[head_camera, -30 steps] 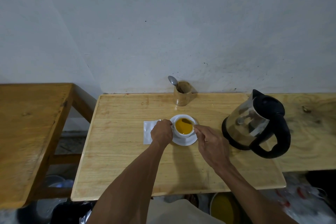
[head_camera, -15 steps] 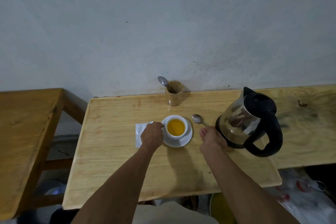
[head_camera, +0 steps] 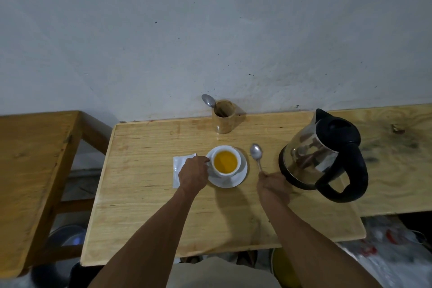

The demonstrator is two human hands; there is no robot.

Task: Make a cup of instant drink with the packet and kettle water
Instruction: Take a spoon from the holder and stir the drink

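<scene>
A white cup [head_camera: 226,160] full of orange-yellow drink stands on a white saucer [head_camera: 236,180] in the middle of the wooden table [head_camera: 145,194]. My left hand [head_camera: 193,174] grips the cup at its left side. A white packet [head_camera: 178,166] lies flat under and left of that hand. A metal spoon [head_camera: 256,153] lies on the table right of the saucer, bowl pointing away; my right hand [head_camera: 272,184] pinches the end of its handle. The steel kettle [head_camera: 322,156] with black lid and handle stands at the right, close to my right hand.
A wooden holder [head_camera: 224,119] with a second spoon [head_camera: 208,100] in it stands at the back edge against the grey wall. Another wooden table [head_camera: 30,159] stands to the left across a gap. Bags and a bucket lie on the floor below.
My right hand has drawn the spoon out of the cup and lowered it onto the table to the right of the saucer. My left hand has stayed on the cup.
</scene>
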